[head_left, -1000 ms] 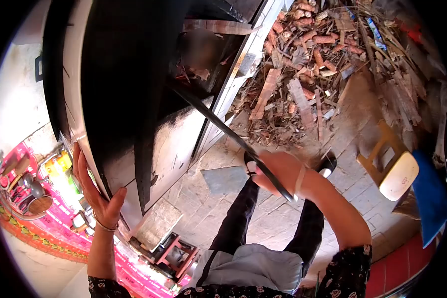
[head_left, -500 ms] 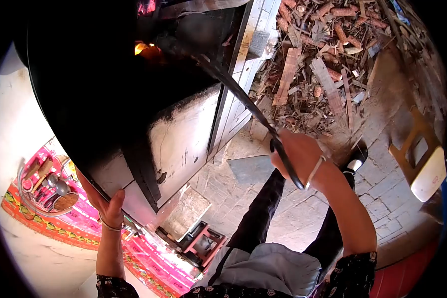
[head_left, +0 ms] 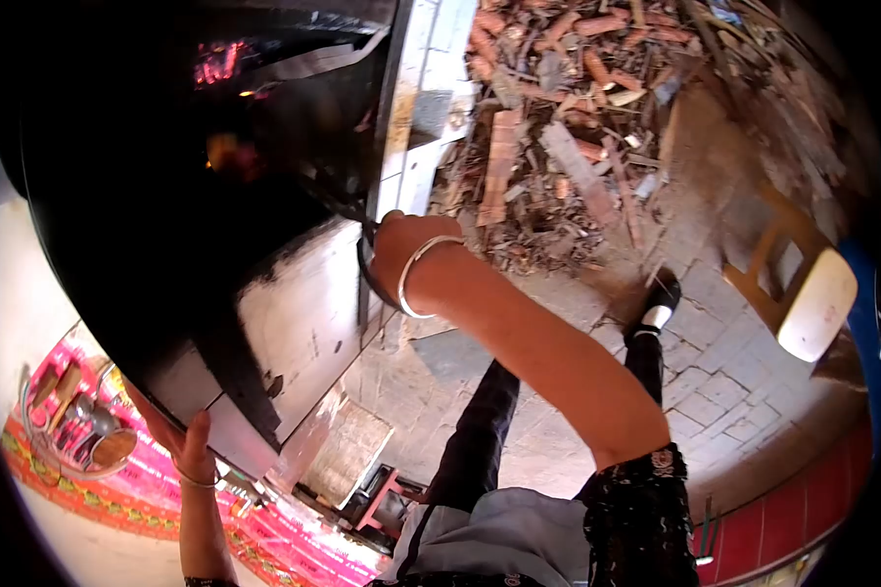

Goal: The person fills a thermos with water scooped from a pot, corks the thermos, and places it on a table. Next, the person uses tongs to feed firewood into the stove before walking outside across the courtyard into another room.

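My right hand (head_left: 408, 256) is closed round the curved handle of long black fire tongs (head_left: 335, 201). Their far end is lost in the dark firebox opening (head_left: 294, 127), where embers (head_left: 219, 63) glow and a small flame (head_left: 227, 155) shows blurred. My left hand (head_left: 188, 442) rests on the edge of the tiled stove (head_left: 299, 313), its thumb apart from the stretched fingers, which are partly hidden. Soot blackens the stove front around the opening. A pale strip of wood (head_left: 313, 63) sticks out of the firebox.
Corncobs and wood scraps (head_left: 568, 147) are heaped right of the stove. A small stool (head_left: 803, 293) stands on the brick floor (head_left: 705, 382). A basket of utensils (head_left: 88, 421) sits on a pink patterned cloth (head_left: 157, 479) at left. My legs are below.
My right hand has moved up and left toward the stove, pushing the tongs deeper into the firebox. The view has shifted; my left hand stays on the stove edge.
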Motion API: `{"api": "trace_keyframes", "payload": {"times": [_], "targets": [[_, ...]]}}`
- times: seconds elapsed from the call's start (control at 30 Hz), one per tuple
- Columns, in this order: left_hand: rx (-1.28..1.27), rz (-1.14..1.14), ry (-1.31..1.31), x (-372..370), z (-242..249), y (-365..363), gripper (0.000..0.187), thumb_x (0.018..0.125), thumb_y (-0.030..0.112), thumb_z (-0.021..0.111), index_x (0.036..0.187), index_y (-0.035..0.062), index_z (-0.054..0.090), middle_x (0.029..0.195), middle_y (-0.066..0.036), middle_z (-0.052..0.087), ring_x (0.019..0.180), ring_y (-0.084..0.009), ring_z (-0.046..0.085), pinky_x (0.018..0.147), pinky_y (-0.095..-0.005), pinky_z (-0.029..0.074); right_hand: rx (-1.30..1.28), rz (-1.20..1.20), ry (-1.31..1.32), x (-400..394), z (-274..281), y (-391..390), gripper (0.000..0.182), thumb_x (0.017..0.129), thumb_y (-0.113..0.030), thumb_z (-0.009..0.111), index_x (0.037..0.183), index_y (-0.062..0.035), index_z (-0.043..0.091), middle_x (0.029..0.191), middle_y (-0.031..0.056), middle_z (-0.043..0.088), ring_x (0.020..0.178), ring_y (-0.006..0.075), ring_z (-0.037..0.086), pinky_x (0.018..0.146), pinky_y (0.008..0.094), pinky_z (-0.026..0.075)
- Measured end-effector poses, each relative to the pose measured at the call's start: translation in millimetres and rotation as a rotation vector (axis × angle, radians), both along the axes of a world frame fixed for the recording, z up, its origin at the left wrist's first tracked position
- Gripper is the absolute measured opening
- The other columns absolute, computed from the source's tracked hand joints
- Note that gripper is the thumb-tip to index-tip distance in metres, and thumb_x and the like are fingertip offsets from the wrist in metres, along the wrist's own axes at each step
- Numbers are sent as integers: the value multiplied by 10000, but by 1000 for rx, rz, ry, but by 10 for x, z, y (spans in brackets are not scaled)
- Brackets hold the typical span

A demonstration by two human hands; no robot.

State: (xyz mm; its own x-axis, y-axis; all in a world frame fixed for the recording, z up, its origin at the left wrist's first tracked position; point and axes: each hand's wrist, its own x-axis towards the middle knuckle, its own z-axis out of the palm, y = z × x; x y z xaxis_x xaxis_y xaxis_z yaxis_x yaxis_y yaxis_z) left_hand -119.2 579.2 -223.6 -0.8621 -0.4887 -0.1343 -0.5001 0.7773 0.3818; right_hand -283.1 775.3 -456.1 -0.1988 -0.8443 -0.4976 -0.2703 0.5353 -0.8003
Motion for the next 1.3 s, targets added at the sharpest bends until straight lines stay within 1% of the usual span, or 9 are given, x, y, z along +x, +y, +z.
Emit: {"api": "trace_keyframes", "payload": {"times": [0.07,0.23,0.37,0.5,0.67,0.8,0.93,1.17,1.3], "targets": [[-61,-39,10,14,-15,-42,936,655,369,648,1364,13,151,1392,-138,193,1257,-259,234,1022,-378,188,64,-170,-95,31,68,177,250,800,-193,494,932,20,499,854,187,620,821,325,607,779,417,401],[-70,0,-21,-50,-19,30,923,650,376,626,1366,25,160,1390,-142,202,1256,-270,238,1019,-393,188,-79,-503,-51,762,-186,1070,262,715,-198,598,886,-24,504,770,116,558,725,303,548,731,402,350],[-74,10,-28,-34,-35,-22,923,654,386,625,1363,21,160,1387,-149,202,1254,-275,238,1018,-398,187,28,-712,154,1479,-469,1916,245,677,-127,638,868,-46,507,754,107,555,728,300,546,732,412,362],[-80,21,-28,3,-21,-48,924,659,396,624,1361,16,160,1383,-157,202,1251,-281,239,1016,-402,187,428,-668,259,1866,-922,2646,268,661,-158,643,850,-38,496,774,128,563,743,299,554,687,413,369],[-58,82,-47,109,9,-87,925,664,409,623,1358,11,159,1380,-166,202,1248,-287,239,1014,-409,186,879,-457,192,1783,-1390,3051,337,708,-231,631,929,-24,483,824,111,610,778,273,591,778,416,376],[-18,174,-87,192,53,-146,927,668,419,622,1356,6,159,1376,-173,202,1245,-293,239,1012,-413,186,933,-328,181,1610,-1457,3051,360,729,-291,624,941,-34,488,795,124,632,782,284,612,789,434,384],[-174,-25,-42,17,-5,-5,889,683,428,598,1355,14,191,1373,-159,240,1235,-282,268,1007,-395,204,893,-313,198,1494,-1446,2985,268,734,-255,606,862,-33,527,707,133,625,712,298,616,722,416,433],[-208,-103,-36,-104,-23,73,907,676,445,617,1356,19,193,1376,-143,238,1235,-274,266,1005,-389,208,728,-354,104,1592,-1203,2697,279,741,-278,601,882,-48,529,719,160,622,684,325,612,671,409,478],[-140,-50,-6,-121,-40,124,900,675,431,619,1356,22,196,1380,-141,230,1236,-275,265,1005,-388,209,700,-334,7,1577,-1405,2184,322,763,-315,582,911,-32,535,799,173,627,781,329,613,710,417,471]]}}
